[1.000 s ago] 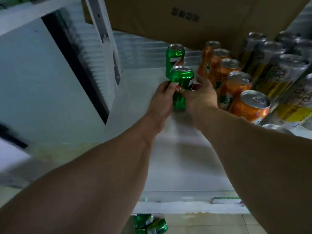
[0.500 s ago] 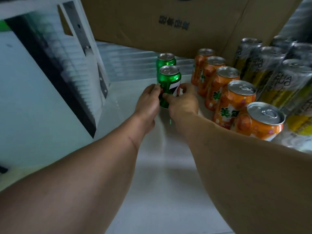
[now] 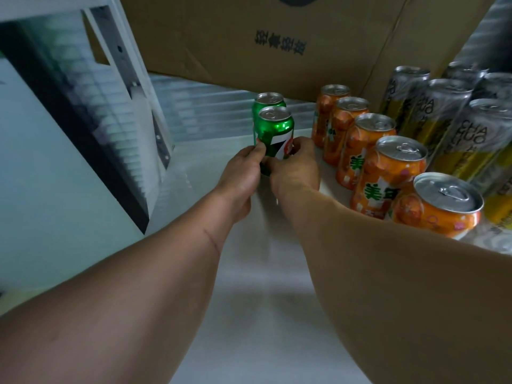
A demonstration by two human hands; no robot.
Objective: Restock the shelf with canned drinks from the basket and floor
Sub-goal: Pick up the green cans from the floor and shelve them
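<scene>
A green can (image 3: pixel 275 131) stands upright on the white shelf (image 3: pixel 249 286), directly in front of a second green can (image 3: pixel 269 100). My left hand (image 3: pixel 243 173) grips the front can's lower left side, thumb on its face. My right hand (image 3: pixel 297 169) holds its lower right side, fingers curled round the base. The can's bottom is hidden behind both hands.
A row of several orange cans (image 3: pixel 388 173) runs front to back on the right. Tall silver and yellow cans (image 3: pixel 443 120) stand beyond them. A cardboard box (image 3: pixel 277 42) closes the back. The shelf's white upright (image 3: pixel 122 59) rises at the left.
The view has moved closer to the shelf and the floor cans have dropped out of sight. Both hands stay on the front green can, which now sits tight against the rear can.
</scene>
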